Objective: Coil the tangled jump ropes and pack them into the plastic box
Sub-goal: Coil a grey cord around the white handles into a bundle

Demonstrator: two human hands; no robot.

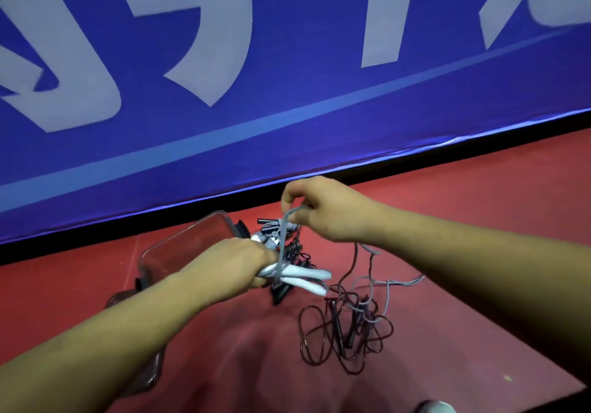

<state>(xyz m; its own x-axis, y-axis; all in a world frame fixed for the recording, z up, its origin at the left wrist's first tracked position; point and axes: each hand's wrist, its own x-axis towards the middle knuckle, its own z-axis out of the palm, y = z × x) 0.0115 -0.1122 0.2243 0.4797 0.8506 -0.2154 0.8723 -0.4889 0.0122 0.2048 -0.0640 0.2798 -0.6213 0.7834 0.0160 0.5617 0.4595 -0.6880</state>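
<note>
My left hand (243,260) grips two white jump-rope handles (307,276), which stick out to the right above the floor. My right hand (323,207) pinches the grey cord (283,243) of that rope just above them, and the cord runs down across the handles. More grey cord (387,288) trails to the right on the floor. A dark tangled rope with black handles (343,332) lies on the red floor below. Behind my hands sits another heap of ropes and handles (275,232). The clear plastic box (192,236) stands open at the left, partly behind my left forearm.
A blue banner with large pale letters (256,76) runs along the wall right behind the box. The red floor (479,207) spreads to the right and toward me. A clear lid or tray (150,377) lies under my left forearm. A pale object (435,408) shows at the bottom edge.
</note>
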